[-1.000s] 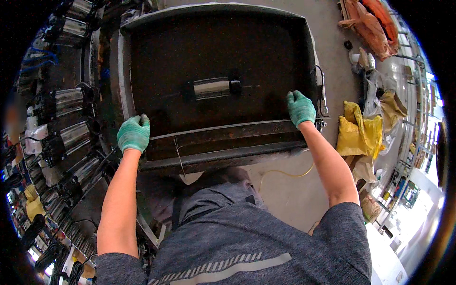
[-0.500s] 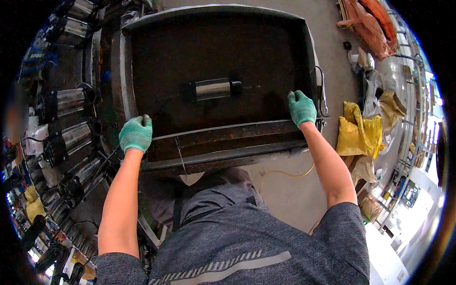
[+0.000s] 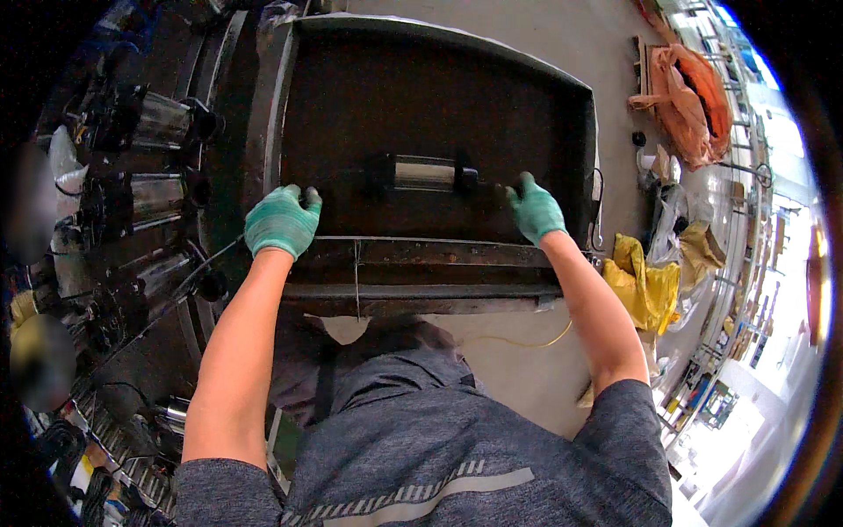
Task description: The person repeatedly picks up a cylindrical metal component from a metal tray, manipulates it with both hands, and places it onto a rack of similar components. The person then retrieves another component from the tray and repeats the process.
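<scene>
A cylinder with a shiny silver middle and black ends lies sideways in a large dark, rimmed tray in front of me. My left hand, in a green glove, hovers at the tray's near left corner, thumb apart from the fingers and nothing seen in it. On the other side, my right hand, gloved alike, is over the near right part of the tray with its fingers apart. It is closer to the cylinder than my left hand. Both hands are apart from the cylinder.
Several similar silver-and-black cylinders line the left side. Yellow sacks and an orange bag lie on the floor at right, beside shelving. A thin yellow hose crosses the floor near my legs.
My hands have come closer together: the left moved right and slightly up, the right moved left. The view has turned a little, and the cylinder sits farther right in it.
</scene>
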Motion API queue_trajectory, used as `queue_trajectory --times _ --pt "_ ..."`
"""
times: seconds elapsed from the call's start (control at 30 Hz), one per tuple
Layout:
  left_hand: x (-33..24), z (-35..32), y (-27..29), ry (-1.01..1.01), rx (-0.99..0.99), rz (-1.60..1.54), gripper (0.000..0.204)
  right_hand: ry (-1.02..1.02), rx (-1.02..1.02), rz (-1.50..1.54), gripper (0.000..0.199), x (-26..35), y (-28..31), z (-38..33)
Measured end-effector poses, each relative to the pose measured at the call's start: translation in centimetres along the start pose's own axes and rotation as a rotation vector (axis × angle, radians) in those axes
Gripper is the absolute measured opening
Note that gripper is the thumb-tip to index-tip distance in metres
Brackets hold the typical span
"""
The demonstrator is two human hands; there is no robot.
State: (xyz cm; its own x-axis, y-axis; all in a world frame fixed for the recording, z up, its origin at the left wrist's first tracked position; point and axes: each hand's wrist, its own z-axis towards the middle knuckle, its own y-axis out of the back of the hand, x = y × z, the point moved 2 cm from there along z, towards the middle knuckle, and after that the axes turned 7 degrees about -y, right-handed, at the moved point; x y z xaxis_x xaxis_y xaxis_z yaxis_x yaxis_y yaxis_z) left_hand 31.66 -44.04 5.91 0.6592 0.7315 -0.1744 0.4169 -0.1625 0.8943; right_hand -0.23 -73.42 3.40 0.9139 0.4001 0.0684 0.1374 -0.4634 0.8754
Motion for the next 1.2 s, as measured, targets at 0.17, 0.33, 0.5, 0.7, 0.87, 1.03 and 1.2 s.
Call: queue_trajectory --times 0.17,0.33,0.5,0.7,0.87,1.03,1.2 --pt "0.6 0.2 -0.5 -0.026 -0.053 -0.029 0.039 0.040 0.084 -0.152 0.055 7.1 -2.9 2.1" --pt "1.2 0.3 -0.5 -0.030 -0.036 -0.085 0.034 -0.065 0.091 -0.155 0.053 9.5 -4.6 2.9" --pt "1.6 -0.2 -0.9 -0.037 -0.123 -0.129 0.030 -0.119 0.027 -0.138 0.051 10.7 -4.4 3.3" --pt "1.7 -0.3 -1.3 -0.080 -0.248 -0.184 0.029 -0.166 0.033 -0.147 0.052 10.6 -3.2 4.2" --pt "4.0 -0.2 -1.7 -0.093 -0.572 -0.485 0.032 0.014 -0.112 -0.218 0.062 10.5 2.6 0.5" --pt "5.6 -3.8 4.1 -0.123 -0.637 -0.810 0.026 0.185 -0.073 -0.238 0.041 9.3 10.7 -6.1" --pt "7.8 -12.1 11.3 -0.116 -0.581 -1.016 0.016 0.333 -0.187 0.009 0.021 7.4 15.1 -12.7"
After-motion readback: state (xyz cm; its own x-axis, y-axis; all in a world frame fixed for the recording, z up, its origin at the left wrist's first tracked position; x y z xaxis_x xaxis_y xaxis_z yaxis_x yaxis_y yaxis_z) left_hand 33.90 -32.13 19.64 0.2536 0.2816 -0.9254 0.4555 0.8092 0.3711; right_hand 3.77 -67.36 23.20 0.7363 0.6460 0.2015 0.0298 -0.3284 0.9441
